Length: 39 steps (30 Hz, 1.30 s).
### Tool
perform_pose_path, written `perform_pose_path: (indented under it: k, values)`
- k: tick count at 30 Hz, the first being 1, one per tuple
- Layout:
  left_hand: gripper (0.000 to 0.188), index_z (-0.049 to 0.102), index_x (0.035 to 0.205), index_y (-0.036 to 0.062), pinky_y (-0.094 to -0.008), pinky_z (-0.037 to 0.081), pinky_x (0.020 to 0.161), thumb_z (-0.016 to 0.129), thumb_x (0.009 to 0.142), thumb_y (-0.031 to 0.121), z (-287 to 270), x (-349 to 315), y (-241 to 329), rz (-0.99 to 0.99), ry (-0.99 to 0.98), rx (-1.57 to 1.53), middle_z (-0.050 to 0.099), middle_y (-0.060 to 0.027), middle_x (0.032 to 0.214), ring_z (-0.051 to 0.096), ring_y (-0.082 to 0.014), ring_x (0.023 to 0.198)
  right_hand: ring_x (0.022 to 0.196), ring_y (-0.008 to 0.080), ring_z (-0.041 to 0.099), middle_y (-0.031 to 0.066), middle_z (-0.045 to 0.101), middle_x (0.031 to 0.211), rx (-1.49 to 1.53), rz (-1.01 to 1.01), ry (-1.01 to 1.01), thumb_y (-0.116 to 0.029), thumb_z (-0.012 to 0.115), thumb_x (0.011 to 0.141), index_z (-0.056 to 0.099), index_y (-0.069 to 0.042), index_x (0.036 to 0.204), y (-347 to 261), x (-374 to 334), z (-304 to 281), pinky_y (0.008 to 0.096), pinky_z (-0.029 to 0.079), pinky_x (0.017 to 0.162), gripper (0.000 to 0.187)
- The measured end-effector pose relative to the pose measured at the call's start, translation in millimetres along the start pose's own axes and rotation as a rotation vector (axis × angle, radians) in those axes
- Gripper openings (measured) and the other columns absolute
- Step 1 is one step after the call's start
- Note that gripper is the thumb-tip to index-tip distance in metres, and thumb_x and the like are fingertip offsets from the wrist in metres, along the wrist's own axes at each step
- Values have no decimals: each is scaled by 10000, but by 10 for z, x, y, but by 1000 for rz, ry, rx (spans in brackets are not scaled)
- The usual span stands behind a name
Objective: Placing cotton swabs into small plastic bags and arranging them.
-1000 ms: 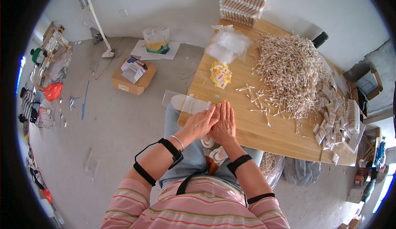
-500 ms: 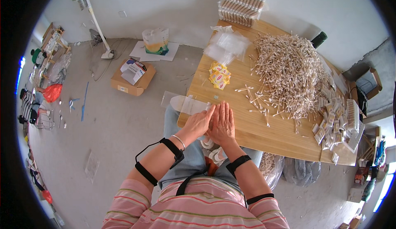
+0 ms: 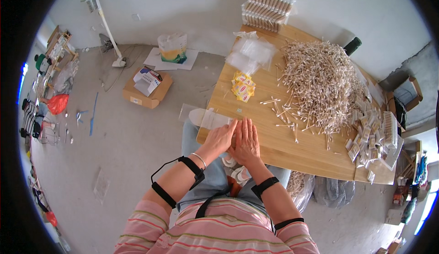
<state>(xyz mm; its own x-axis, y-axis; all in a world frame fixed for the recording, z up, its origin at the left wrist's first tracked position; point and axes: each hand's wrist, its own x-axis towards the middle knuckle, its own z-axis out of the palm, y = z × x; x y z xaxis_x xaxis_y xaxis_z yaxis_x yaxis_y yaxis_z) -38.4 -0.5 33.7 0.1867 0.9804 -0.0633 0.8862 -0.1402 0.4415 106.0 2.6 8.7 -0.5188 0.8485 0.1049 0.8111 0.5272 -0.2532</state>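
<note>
My left hand (image 3: 220, 137) and my right hand (image 3: 246, 140) meet at the front edge of the wooden table (image 3: 270, 148), thumbs side close together. The left hand's fingers are pressed together and bent toward the right hand. On the right hand the fingers lie stretched out, side by side, pointing away from me. Whatever is under or between the palms is hidden. Just left of my left hand lies clear plastic film (image 3: 212, 118), with a white rounded piece (image 3: 196, 116) at the table's corner. A small pale green square (image 3: 239, 110) lies beyond the fingertips.
A big heap of cotton swabs (image 3: 318, 82) covers the table's right half, with loose swabs (image 3: 286, 112) nearer me. Yellow packets (image 3: 243, 87) and clear bags (image 3: 251, 52) lie farther back. Packed swabs (image 3: 267, 7) are stacked at the far end; small packs (image 3: 368, 137) crowd the right.
Both hands stay together at the table edge and have drawn slightly toward me. Nothing else on the table has visibly moved.
</note>
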Motion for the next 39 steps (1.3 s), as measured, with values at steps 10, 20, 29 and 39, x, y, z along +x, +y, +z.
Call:
perform_pose_path:
  k: [10,20,29,39]
  values:
    - [336,542,1258,-6,-437,489,877,540,934,88,196,157,-162,23,573,-556,577,-224,1191,581,-382,1026,1448,382,169,259,224,1529,-14,13,-15,-564,484,889,271,77,1445,-28,1,-20,464,131,1184,875]
    - [126,704,947,0,-372,523,738,629,854,41,102,325,-256,-139,461,-394,685,-180,907,659,-331,858,1438,404,185,288,231,1516,15,13,-4,-596,524,863,270,108,1430,-34,20,-27,480,137,1178,939]
    - [455,428,1382,-9,-360,345,1077,435,1019,266,281,136,-202,-62,477,-785,450,-182,1415,421,-292,1317,1454,404,120,288,178,1533,11,45,-32,-506,472,909,248,107,1436,-140,74,70,479,102,1188,839]
    - [642,337,1446,-28,-373,220,1164,319,1034,465,263,226,-329,-129,438,-1272,357,-161,1503,303,-255,1408,1434,445,155,315,207,1512,98,56,18,-478,490,897,265,117,1425,-205,81,94,505,132,1176,826]
